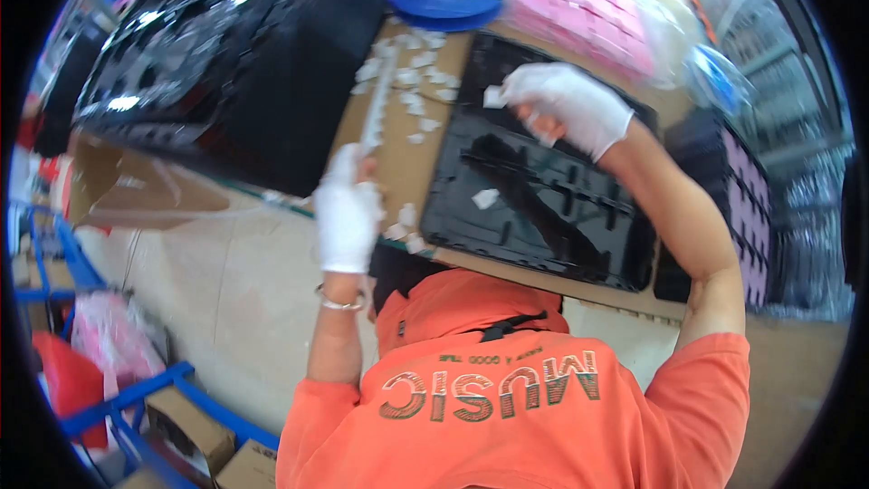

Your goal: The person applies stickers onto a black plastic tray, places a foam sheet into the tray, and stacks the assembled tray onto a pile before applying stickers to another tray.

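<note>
My left hand [348, 217], in a white glove with bare fingertips, is closed round the lower end of a long, narrow white strip [380, 95]. The strip points away from me across the brown board. My right hand [575, 109], gloved the same way, is over the upper part of a glossy black plastic tray [444, 208] with its fingers curled. A small white piece [493, 97] shows at its fingertips, and another bit of white is by the curled fingers. Lower on the tray lies one more small white piece [486, 198].
Small white pieces [415, 77] lie scattered on the brown board [412, 158]. Behind them are a blue reel [416, 9] and bagged pink blocks [579, 9]. Black trays [281, 63] are piled at left; a black-and-pink stack [742, 208] stands at right.
</note>
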Available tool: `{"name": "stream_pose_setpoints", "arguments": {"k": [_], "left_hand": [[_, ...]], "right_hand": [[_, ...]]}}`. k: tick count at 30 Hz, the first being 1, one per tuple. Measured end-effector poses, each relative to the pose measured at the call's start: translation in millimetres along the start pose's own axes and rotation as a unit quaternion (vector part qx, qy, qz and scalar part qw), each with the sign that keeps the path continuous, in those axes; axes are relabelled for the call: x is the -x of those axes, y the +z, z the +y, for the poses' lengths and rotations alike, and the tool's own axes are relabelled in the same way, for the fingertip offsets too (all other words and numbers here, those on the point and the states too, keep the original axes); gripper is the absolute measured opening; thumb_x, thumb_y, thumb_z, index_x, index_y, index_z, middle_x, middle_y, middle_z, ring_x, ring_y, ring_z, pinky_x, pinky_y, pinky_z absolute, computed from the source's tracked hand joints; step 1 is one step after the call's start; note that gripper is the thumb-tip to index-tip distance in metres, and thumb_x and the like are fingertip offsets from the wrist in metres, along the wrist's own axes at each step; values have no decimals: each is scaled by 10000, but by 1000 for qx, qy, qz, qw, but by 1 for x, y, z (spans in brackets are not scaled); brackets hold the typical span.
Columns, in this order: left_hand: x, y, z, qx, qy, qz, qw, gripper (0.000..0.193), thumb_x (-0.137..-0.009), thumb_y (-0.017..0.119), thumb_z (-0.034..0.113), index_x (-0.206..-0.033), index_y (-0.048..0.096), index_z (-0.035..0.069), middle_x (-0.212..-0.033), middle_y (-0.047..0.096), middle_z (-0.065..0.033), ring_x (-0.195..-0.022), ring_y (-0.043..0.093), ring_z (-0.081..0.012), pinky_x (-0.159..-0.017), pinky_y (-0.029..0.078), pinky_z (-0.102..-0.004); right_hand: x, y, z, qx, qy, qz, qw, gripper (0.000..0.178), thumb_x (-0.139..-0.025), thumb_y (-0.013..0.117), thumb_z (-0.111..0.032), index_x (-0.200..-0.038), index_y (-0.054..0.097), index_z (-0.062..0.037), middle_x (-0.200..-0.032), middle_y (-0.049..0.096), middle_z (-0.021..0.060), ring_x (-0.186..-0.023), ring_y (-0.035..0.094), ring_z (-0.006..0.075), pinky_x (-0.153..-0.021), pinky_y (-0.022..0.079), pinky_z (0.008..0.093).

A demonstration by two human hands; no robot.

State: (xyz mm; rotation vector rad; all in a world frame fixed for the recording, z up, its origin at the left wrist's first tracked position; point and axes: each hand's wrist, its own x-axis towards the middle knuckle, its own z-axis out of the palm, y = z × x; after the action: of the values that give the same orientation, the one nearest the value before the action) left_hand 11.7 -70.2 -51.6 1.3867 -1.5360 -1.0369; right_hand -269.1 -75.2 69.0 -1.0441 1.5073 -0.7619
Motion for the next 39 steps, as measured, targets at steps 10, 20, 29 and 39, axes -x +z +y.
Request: {"name": "stream_pose_setpoints", "arguments": {"k": [10, 20, 29, 39], "left_hand": [[-19, -2, 15, 124, -126, -72, 982, 213, -984, 584, 208, -1032, 653, 12, -628, 522, 29, -472, 401, -9, -409, 274, -201], [-11, -11, 15, 225, -173, -38, 958, 268, -971, 604, 227, -1101, 662, 0, -634, 573, -7, -417, 461, -59, -349, 299, -208], [-15, -2, 24, 340, -177, -86, 920, 360, -971, 624, 266, -1176, 613, -30, -693, 571, -9, -451, 467, -74, -396, 307, -203], [-15, -9, 32, 279, -190, -78, 938, 315, -974, 614, 259, -1155, 632, 2, -696, 586, 0, -474, 473, -55, -417, 322, -190]], "right_hand": [[32, -212, 95, 156, 158, 190, 956, 132, -855, 643, -216, -918, 673, -104, -652, 498, -30, -469, 448, 64, -395, 311, 229], [24, -174, 82, 624, 160, 226, 731, 406, -793, 734, -374, -919, 675, 7, -867, 680, 214, -905, 681, 401, -778, 526, 474], [-10, 49, 20, 49, -24, -56, 997, 315, -923, 622, -256, -1129, 668, -22, -824, 573, -8, -629, 498, 61, -512, 396, 215], [-55, 112, 16, -138, 92, -79, 983, 162, -911, 638, -161, -839, 599, -22, -737, 563, 27, -511, 480, 80, -380, 289, 222]]}}
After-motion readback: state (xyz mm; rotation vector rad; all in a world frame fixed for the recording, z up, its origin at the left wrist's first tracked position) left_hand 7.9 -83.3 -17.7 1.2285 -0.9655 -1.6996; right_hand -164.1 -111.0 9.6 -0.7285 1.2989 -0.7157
